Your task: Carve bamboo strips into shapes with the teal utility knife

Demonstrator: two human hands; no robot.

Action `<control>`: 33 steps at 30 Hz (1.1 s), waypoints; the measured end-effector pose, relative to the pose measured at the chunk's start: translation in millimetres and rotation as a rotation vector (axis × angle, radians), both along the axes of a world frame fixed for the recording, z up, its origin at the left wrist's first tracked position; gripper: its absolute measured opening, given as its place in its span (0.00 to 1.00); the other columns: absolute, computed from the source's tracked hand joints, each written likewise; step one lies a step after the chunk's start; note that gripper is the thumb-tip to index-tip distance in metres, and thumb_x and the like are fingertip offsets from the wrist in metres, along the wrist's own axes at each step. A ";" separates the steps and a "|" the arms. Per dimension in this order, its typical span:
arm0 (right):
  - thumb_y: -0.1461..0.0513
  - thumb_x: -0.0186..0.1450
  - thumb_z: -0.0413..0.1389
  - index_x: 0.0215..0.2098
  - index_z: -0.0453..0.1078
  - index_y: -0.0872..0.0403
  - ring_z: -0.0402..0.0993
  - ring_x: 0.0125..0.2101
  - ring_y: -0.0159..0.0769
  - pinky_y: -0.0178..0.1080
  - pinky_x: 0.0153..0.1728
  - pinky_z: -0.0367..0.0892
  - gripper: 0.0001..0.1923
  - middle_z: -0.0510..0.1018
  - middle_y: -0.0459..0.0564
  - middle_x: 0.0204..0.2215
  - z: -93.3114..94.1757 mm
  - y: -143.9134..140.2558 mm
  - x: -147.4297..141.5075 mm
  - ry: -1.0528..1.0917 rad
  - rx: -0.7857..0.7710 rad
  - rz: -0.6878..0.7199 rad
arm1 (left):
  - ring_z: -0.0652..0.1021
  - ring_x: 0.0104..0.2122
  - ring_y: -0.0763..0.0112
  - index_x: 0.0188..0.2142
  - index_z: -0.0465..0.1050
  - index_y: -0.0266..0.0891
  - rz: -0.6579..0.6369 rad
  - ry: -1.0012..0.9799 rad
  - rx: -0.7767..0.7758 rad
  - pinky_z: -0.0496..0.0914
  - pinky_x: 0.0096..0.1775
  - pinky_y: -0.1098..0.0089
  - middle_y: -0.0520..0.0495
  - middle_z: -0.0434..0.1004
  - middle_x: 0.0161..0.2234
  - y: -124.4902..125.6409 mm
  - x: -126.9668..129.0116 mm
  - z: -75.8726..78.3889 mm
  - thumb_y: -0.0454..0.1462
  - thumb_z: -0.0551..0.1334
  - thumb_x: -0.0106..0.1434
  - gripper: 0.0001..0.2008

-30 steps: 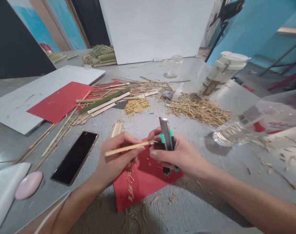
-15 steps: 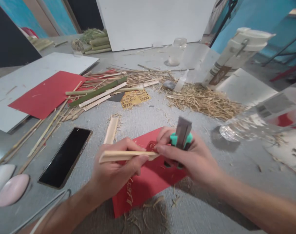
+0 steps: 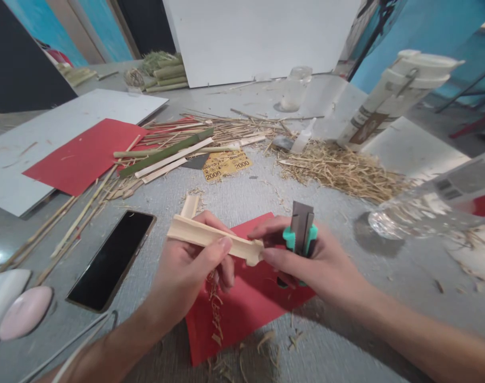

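Observation:
My left hand (image 3: 198, 260) grips a pale split bamboo piece (image 3: 210, 236), its hollow side turned up and its right end notched. In my right hand (image 3: 306, 255) is a utility knife (image 3: 301, 229) with teal-green parts, its grey blade end pointing up. My right thumb tip is at the notched end of the bamboo. Beneath both hands lies a red sheet (image 3: 242, 303) with curled shavings on it. Another pale bamboo strip (image 3: 190, 205) lies just behind my left hand.
A phone (image 3: 111, 260) and a pink oval object (image 3: 26, 313) lie at left. Behind are bamboo strips (image 3: 174, 157), a yellow card (image 3: 226, 164), a straw heap (image 3: 342, 170) and a small glue bottle (image 3: 303, 137). A clear bottle (image 3: 434, 197) lies at right, near a white container (image 3: 398, 96).
My left hand has turned the bamboo piece so its hollow face shows and its right end dips. My right hand, still holding the knife, has shifted slightly right and down in view.

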State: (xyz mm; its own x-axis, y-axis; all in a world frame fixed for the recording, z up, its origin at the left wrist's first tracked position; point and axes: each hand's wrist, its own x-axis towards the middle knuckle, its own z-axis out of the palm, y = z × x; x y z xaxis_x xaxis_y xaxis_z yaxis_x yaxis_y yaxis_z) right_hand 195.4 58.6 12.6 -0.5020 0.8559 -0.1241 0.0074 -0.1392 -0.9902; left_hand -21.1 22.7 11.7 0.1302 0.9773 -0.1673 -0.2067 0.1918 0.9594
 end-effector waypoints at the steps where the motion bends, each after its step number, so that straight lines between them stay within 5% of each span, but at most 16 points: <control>1: 0.56 0.70 0.64 0.46 0.82 0.47 0.66 0.21 0.28 0.35 0.23 0.62 0.08 0.79 0.43 0.29 -0.8 -0.4 0.1 0.001 0.027 0.015 | 0.75 0.18 0.71 0.37 0.75 0.42 -0.002 -0.003 -0.002 0.69 0.23 0.74 0.54 0.78 0.17 0.1 0.3 0.0 0.45 0.68 0.71 0.10; 10: 0.58 0.68 0.68 0.41 0.79 0.48 0.71 0.27 0.31 0.37 0.31 0.67 0.05 0.79 0.43 0.31 -2.6 -4.7 -0.7 0.033 0.115 0.051 | 0.73 0.16 0.74 0.39 0.75 0.41 -0.028 -0.100 -0.076 0.70 0.22 0.76 0.54 0.78 0.17 3.9 0.1 0.4 0.45 0.72 0.66 0.12; 14: 0.57 0.65 0.72 0.41 0.75 0.47 0.74 0.33 0.33 0.38 0.36 0.69 0.12 0.80 0.43 0.35 -6.1 -7.6 -1.7 0.033 0.106 -0.006 | 0.77 0.21 0.72 0.36 0.78 0.39 -0.022 0.025 -0.092 0.72 0.24 0.74 0.49 0.83 0.25 2.9 3.4 -3.1 0.43 0.76 0.60 0.13; 20: 0.52 0.66 0.70 0.34 0.71 0.49 0.71 0.32 0.35 0.39 0.34 0.67 0.15 0.76 0.43 0.30 -8.6 -6.2 -2.1 -0.043 0.141 -0.025 | 0.75 0.23 0.74 0.36 0.81 0.38 -0.051 0.145 -0.018 0.70 0.25 0.74 0.48 0.82 0.29 1.8 6.6 -2.9 0.43 0.70 0.67 0.10; 29: 0.54 0.75 0.59 0.30 0.69 0.50 0.62 0.24 0.31 0.39 0.28 0.57 0.16 0.69 0.41 0.24 1.0 -2.0 1.0 -0.099 0.346 -0.081 | 0.80 0.24 0.72 0.41 0.74 0.41 -0.237 -0.268 -0.080 0.70 0.20 0.78 0.47 0.84 0.34 5.2 6.7 -5.4 0.44 0.66 0.74 0.09; 33: 0.59 0.74 0.56 0.30 0.63 0.50 0.58 0.25 0.31 0.40 0.27 0.54 0.14 0.63 0.40 0.24 3.9 -0.7 4.8 -0.237 0.477 -0.139 | 0.74 0.22 0.79 0.40 0.75 0.40 -0.289 -0.353 -0.128 0.67 0.21 0.81 0.50 0.81 0.31 4.4 6.4 -6.2 0.43 0.69 0.72 0.10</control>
